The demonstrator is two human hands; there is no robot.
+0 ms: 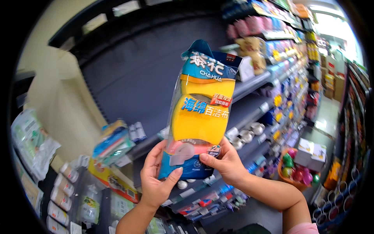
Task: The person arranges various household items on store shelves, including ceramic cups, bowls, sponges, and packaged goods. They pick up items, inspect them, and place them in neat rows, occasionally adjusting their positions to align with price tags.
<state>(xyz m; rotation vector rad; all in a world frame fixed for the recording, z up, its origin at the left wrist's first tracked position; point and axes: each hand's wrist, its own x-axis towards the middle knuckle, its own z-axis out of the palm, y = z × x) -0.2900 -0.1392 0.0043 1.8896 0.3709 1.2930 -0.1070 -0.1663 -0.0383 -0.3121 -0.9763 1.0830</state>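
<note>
A clear and blue plastic pack of yellow scouring sponges (201, 122) is held upright, slightly tilted, in the middle of the view, its printed front facing me. A pinkish piece shows through the film below the yellow sponges. My left hand (157, 175) grips the lower left corner, thumb on the front. On the lower right side, my right hand (225, 162) holds the pack with its thumb pressed on the front. The fingers behind the pack are partly hidden. Beyond it stands a dark shelf unit (152, 64) with a bare back panel.
Stocked shelves run off to the right, with a bear-shaped item (252, 54) on one. An orange basket (287, 178) of shiny coloured balls stands in the aisle beside a white box (309, 152). At lower left are several white-lidded containers (62, 190) and a yellow-red carton (117, 181).
</note>
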